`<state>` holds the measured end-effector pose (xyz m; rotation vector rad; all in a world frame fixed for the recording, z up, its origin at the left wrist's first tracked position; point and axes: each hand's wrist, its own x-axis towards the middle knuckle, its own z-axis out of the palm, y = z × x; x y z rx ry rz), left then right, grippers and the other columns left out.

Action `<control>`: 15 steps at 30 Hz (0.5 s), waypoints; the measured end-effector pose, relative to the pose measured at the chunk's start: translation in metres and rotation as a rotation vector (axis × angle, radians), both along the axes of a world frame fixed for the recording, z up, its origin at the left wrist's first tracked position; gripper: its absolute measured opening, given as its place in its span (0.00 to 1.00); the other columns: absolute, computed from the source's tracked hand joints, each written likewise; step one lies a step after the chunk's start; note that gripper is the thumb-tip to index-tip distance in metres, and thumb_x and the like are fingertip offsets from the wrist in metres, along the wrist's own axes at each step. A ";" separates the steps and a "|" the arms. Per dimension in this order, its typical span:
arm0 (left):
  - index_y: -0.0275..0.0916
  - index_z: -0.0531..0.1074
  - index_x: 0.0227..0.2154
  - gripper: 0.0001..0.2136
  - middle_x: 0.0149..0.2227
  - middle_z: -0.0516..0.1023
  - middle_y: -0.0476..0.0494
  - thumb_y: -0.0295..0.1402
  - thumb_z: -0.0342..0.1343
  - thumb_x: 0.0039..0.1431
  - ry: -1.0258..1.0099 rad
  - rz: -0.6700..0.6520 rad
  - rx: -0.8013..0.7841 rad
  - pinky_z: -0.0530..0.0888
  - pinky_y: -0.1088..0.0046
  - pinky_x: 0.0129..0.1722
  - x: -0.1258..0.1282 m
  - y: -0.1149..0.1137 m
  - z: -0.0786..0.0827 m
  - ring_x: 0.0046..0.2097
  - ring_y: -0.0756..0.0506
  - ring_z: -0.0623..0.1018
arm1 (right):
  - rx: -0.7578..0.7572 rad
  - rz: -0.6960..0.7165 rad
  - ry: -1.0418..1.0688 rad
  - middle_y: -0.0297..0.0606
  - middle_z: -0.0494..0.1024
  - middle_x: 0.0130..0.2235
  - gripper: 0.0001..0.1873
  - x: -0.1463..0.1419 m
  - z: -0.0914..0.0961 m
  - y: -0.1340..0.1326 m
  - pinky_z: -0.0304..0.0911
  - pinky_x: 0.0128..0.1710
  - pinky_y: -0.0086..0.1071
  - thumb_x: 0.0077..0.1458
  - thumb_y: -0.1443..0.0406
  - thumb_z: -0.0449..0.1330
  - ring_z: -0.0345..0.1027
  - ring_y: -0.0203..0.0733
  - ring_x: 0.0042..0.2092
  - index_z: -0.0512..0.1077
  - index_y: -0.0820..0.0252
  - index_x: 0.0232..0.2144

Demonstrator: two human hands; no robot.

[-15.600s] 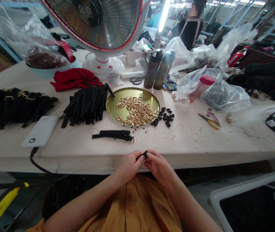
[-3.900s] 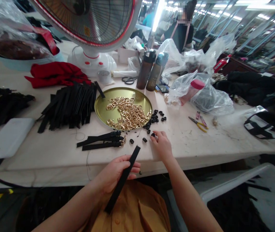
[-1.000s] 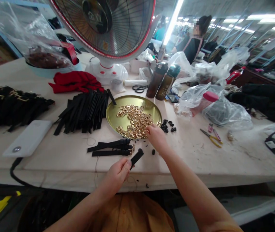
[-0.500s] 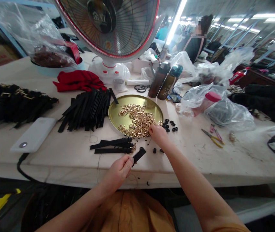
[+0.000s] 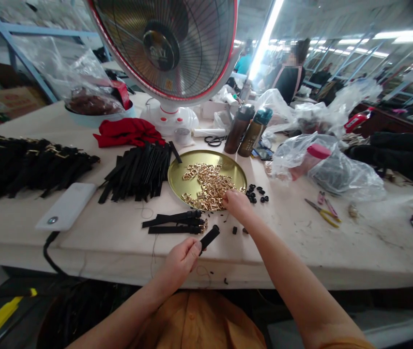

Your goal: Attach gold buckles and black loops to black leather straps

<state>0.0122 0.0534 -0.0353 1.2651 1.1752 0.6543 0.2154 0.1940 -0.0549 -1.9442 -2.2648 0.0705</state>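
My left hand (image 5: 182, 259) is closed on a short black strap (image 5: 210, 237), whose free end points up and to the right. At the right front rim of a round gold tray (image 5: 177, 180), my right hand (image 5: 236, 202) has its fingers pinched together by a heap of small gold buckles (image 5: 211, 186). Whether a buckle sits between those fingertips is hidden. Left of the held strap lie several black straps with gold buckles (image 5: 175, 230). A bundle of plain black straps (image 5: 137, 172) rests beside the tray.
Black rings (image 5: 260, 194) lie right of the tray, with yellow-handled snips (image 5: 328, 217) farther right. Two bottles (image 5: 238, 128), scissors (image 5: 213, 141) and a fan (image 5: 168, 53) stand behind. A white power bank (image 5: 66, 207) and a pile of buckled straps (image 5: 28, 167) are left.
The camera view has shifted slightly, so the table appears lower and farther right. The strap in my left hand has turned a little more upright. My right hand stays by the buckles.
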 end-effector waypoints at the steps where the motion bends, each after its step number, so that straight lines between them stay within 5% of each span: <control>1: 0.38 0.60 0.24 0.16 0.16 0.55 0.57 0.45 0.42 0.57 -0.011 0.008 -0.004 0.54 0.79 0.18 -0.001 0.002 0.000 0.19 0.54 0.56 | 0.019 0.006 0.023 0.42 0.73 0.33 0.06 0.001 0.001 -0.004 0.57 0.34 0.30 0.48 0.69 0.52 0.65 0.40 0.34 0.70 0.62 0.27; 5: 0.37 0.61 0.27 0.15 0.15 0.54 0.58 0.45 0.43 0.56 -0.071 0.073 -0.021 0.53 0.80 0.17 -0.001 0.014 -0.001 0.18 0.55 0.55 | 0.038 0.001 0.507 0.36 0.70 0.27 0.05 0.000 0.004 -0.034 0.57 0.31 0.30 0.49 0.66 0.52 0.62 0.37 0.30 0.67 0.61 0.27; 10: 0.36 0.66 0.37 0.15 0.22 0.65 0.53 0.43 0.49 0.53 -0.123 0.129 0.013 0.57 0.80 0.20 0.005 0.032 0.005 0.21 0.55 0.60 | -0.373 -0.136 1.380 0.31 0.68 0.23 0.09 -0.021 0.012 -0.084 0.57 0.29 0.29 0.47 0.60 0.57 0.60 0.32 0.25 0.67 0.61 0.26; 15: 0.35 0.67 0.32 0.13 0.23 0.69 0.50 0.41 0.51 0.51 -0.146 0.085 0.003 0.62 0.79 0.23 0.010 0.040 0.011 0.25 0.52 0.66 | -0.619 -0.180 1.637 0.32 0.72 0.27 0.10 -0.041 0.017 -0.113 0.58 0.28 0.28 0.46 0.59 0.60 0.61 0.30 0.25 0.69 0.60 0.27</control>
